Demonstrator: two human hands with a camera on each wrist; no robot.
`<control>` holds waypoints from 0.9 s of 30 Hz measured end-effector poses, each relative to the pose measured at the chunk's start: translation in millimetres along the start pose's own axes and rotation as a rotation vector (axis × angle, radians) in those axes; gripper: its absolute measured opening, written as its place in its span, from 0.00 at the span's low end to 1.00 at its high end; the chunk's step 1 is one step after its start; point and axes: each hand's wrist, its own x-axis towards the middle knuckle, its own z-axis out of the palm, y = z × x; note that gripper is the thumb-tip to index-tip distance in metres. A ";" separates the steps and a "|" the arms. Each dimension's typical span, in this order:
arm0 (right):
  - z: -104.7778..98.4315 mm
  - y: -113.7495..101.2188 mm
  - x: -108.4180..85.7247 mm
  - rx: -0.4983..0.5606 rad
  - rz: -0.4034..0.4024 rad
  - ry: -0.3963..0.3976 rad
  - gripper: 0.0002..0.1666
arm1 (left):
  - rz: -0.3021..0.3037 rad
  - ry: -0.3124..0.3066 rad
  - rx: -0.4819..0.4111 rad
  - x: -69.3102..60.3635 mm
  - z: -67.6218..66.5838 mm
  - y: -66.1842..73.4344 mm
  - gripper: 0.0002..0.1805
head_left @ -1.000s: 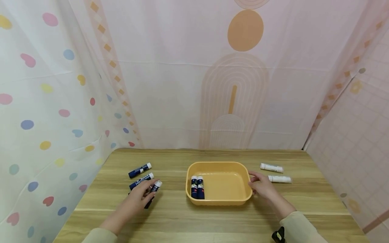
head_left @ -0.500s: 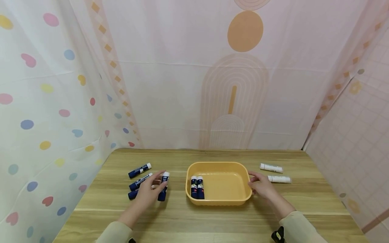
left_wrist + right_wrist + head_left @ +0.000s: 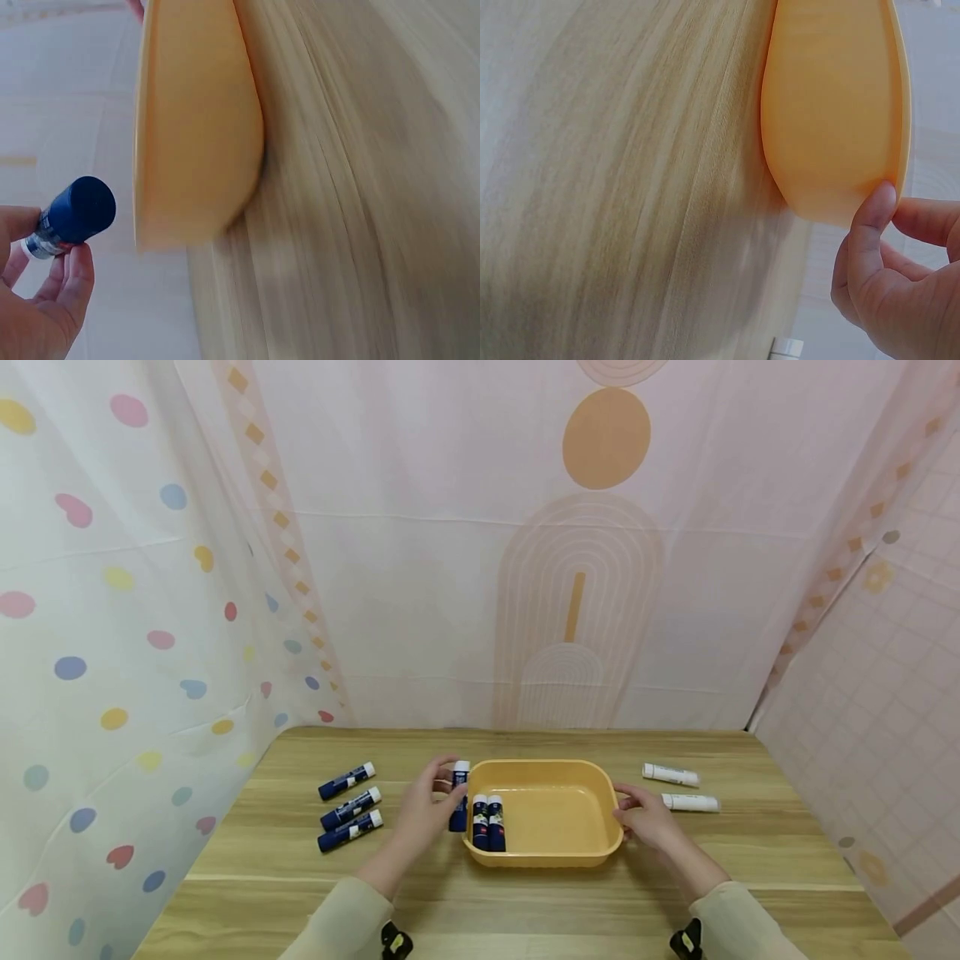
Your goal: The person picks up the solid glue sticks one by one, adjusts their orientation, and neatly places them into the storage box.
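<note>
Forearms [image 3: 385, 867] angled inward; left grip [image 3: 423, 810] pinches blue tube [image 3: 458, 812], right grip [image 3: 651, 818] pinches tray rim [image 3: 540, 861].

Wooden table [image 3: 555, 902], yellow tray [image 3: 555, 822], blue tubes [image 3: 351, 807], white tubes [image 3: 690, 802]

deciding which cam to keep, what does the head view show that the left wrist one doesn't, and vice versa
Only the head view: two blue tubes inside the tray, three blue tubes lying on the table, and two white tubes.
Only the left wrist view: the flat dark end of the held tube.
Both: the left hand gripping that tube, the tray and the table.
</note>
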 end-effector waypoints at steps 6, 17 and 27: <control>-0.7 -0.1 -0.3 -0.007 -0.002 0.000 0.29 | 0.077 -0.036 0.016 0.2 32.8 13.4 0.21; 0.5 -0.7 -0.9 0.001 0.002 -0.009 0.29 | 0.167 0.007 0.220 -9.5 76.1 21.1 0.19; -1.0 -0.3 -1.0 0.001 -0.001 -0.017 0.30 | 0.017 -0.084 0.329 -10.2 93.8 25.6 0.18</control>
